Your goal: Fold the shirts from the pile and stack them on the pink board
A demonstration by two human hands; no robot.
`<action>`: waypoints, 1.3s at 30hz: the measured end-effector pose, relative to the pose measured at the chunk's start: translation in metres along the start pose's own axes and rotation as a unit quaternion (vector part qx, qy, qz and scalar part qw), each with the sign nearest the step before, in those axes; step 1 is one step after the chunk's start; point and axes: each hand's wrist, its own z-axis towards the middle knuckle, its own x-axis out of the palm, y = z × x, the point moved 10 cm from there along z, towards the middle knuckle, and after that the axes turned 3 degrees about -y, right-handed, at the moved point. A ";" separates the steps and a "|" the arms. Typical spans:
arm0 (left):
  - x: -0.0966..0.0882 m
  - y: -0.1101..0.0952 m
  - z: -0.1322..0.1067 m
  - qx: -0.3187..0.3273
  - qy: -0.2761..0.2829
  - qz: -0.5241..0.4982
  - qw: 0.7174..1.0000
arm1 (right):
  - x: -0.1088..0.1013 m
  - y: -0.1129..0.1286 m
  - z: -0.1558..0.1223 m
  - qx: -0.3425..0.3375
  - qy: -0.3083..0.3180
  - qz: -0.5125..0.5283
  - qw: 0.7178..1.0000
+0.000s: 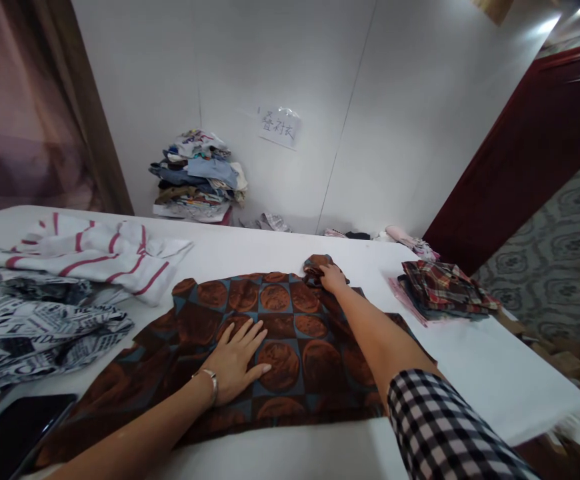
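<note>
A brown shirt (277,327) with round orange-brown motifs and blue-grey squares lies spread on the white table. My left hand (236,360), with a bracelet at the wrist, rests flat on its middle, fingers spread. At the shirt's far right edge, my right hand (333,277) is closed on a bunched part of the cloth, raised a little above the rest. Which part of the shirt is bunched I cannot tell. The fingertips of that hand are partly hidden by the fabric.
Left on the table (475,373) lie a white cloth with red stripes (115,250), newsprint-patterned cloth (35,333) and a black phone (20,427). Folded plaid garments (445,288) are stacked at the right. Behind stands a pile of clothes (200,177) by the wall.
</note>
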 end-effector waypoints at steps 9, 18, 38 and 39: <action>-0.010 -0.007 0.001 -0.003 0.020 -0.022 1.000 | -0.053 -0.019 0.021 0.104 -0.101 0.272 0.951; -0.004 0.006 0.005 -0.003 -0.007 -0.039 0.999 | -0.203 0.015 -0.009 -0.029 -0.185 0.558 0.808; -0.061 0.124 0.126 -0.202 0.037 0.055 0.977 | -0.310 0.015 -0.074 -0.065 -0.191 0.545 0.814; -0.063 0.128 0.127 -0.208 0.046 0.059 0.975 | -0.310 0.012 -0.069 -0.068 -0.192 0.534 0.821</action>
